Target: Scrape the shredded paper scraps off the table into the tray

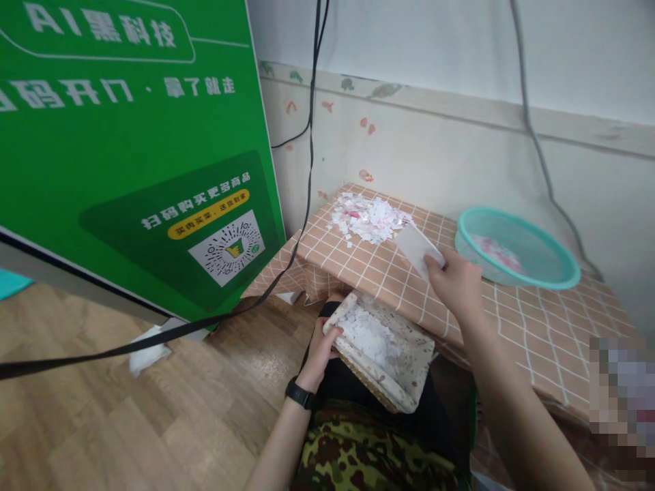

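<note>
Well, your left hand is clamped on the speckled box (paper scraps inside); beyond that grip lies a loose scrap pile; your right hand pinches a white card, a teal basket just rightward.

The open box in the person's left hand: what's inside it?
A loose pile of small white scraps lies inside the box. Whatever is beneath them, including the covered part of the floor, can't be seen.
</note>
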`<action>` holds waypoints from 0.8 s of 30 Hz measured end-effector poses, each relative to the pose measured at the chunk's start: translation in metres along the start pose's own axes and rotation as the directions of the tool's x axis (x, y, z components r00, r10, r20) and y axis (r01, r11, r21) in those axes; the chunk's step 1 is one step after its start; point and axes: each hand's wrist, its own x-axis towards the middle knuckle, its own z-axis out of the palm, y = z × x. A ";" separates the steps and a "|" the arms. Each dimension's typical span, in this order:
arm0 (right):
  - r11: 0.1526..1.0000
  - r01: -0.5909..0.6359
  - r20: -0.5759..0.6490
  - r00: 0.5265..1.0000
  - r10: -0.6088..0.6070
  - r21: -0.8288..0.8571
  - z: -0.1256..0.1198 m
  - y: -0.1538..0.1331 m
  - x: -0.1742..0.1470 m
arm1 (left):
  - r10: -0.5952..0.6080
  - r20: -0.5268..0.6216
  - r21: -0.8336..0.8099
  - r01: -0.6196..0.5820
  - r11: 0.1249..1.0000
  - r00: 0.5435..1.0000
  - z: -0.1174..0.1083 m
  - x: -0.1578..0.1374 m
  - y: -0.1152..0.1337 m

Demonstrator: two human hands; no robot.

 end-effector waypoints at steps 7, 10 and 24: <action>0.999 -0.027 0.009 1.000 0.026 0.031 0.020 -0.020 0.012 | 0.015 0.010 -0.030 -0.015 0.999 1.000 -0.002 0.002 -0.006; 0.998 -0.018 0.021 1.000 0.017 0.063 0.026 -0.022 0.019 | 0.019 0.017 -0.017 -0.018 1.000 1.000 -0.003 0.003 -0.006; 0.972 0.106 0.059 0.991 -0.121 0.209 0.036 -0.028 0.044 | 0.007 0.010 -0.042 -0.007 0.999 1.000 -0.001 0.002 -0.003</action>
